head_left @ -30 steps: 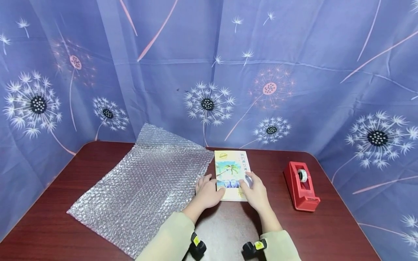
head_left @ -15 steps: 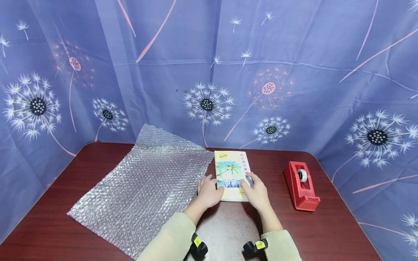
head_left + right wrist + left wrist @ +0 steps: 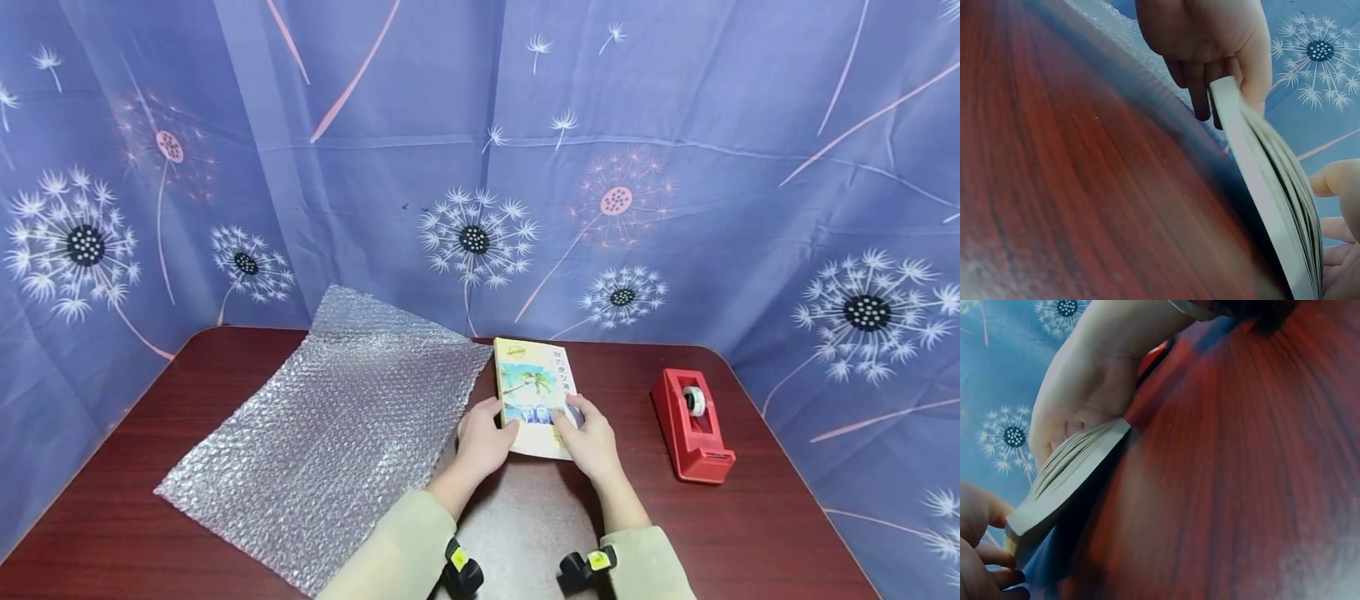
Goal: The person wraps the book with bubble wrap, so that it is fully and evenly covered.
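Note:
A paperback book (image 3: 534, 392) with a yellow-white cover and a palm tree picture is tilted, its left side raised off the table. My left hand (image 3: 483, 437) grips its left edge, thumb on the cover and fingers at the spine side. On the opposite edge my right hand (image 3: 591, 440) holds it, thumb lying over the cover. Bowed pages of the book (image 3: 1075, 459) show in the left wrist view, with dark shadow beneath. In the right wrist view, fingers of the left hand (image 3: 1216, 37) reach under the book's corner.
A sheet of bubble wrap (image 3: 322, 442) lies flat across the left of the dark red table (image 3: 622, 375), its far end against the curtain. A red tape dispenser (image 3: 692, 429) with a roll of tape stands to the right. A blue dandelion-print curtain (image 3: 375, 208) hangs behind.
The book lay flat on the table before; now its left side is lifted and it is slightly turned. My left hand has shifted up and right with its edge; the right hand barely moved.

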A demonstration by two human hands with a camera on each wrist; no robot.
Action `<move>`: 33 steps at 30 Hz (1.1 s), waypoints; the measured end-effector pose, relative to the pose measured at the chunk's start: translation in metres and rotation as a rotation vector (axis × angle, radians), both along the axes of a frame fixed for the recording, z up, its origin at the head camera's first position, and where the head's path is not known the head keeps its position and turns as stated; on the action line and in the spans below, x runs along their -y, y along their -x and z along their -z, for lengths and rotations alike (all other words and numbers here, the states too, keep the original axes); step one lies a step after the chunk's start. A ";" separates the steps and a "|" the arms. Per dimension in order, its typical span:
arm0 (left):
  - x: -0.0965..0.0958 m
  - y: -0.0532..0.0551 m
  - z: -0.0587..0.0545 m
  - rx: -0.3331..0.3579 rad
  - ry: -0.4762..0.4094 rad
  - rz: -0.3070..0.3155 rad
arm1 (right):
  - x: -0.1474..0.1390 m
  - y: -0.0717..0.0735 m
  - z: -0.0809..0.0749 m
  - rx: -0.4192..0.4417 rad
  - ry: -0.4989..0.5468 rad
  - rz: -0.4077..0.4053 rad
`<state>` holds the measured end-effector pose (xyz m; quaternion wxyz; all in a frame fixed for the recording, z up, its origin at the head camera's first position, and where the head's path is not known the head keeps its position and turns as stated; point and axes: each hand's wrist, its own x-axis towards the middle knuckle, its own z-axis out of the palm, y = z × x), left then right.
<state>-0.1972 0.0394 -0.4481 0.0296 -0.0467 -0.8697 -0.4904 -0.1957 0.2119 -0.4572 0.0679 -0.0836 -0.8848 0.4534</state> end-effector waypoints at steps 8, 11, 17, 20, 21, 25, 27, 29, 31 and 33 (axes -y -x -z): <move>-0.007 0.004 0.001 0.150 -0.454 -0.048 | -0.003 0.001 0.002 -0.031 0.049 -0.006; -0.008 0.004 0.004 0.235 -0.625 -0.070 | -0.003 0.001 0.003 -0.043 0.108 -0.021; -0.010 0.007 0.008 0.245 -0.695 -0.136 | -0.001 0.001 0.003 -0.038 0.246 -0.034; -0.010 0.008 0.009 0.235 -0.694 -0.158 | 0.000 0.002 0.003 -0.023 0.267 -0.031; -0.010 0.007 0.009 0.232 -0.697 -0.162 | 0.001 0.002 0.003 -0.017 0.274 -0.031; -0.008 0.006 0.008 0.234 -0.724 -0.160 | 0.001 0.003 0.003 0.019 0.324 -0.028; -0.008 0.006 0.006 0.228 -0.747 -0.151 | 0.001 0.003 0.002 0.033 0.373 -0.028; -0.008 0.005 0.005 0.221 -0.764 -0.146 | 0.000 0.004 0.001 0.047 0.424 -0.019; -0.007 0.005 0.004 0.214 -0.775 -0.143 | 0.000 0.004 -0.001 0.057 0.486 -0.002; -0.006 0.006 0.003 0.205 -0.774 -0.140 | -0.001 0.004 -0.003 0.058 0.535 0.030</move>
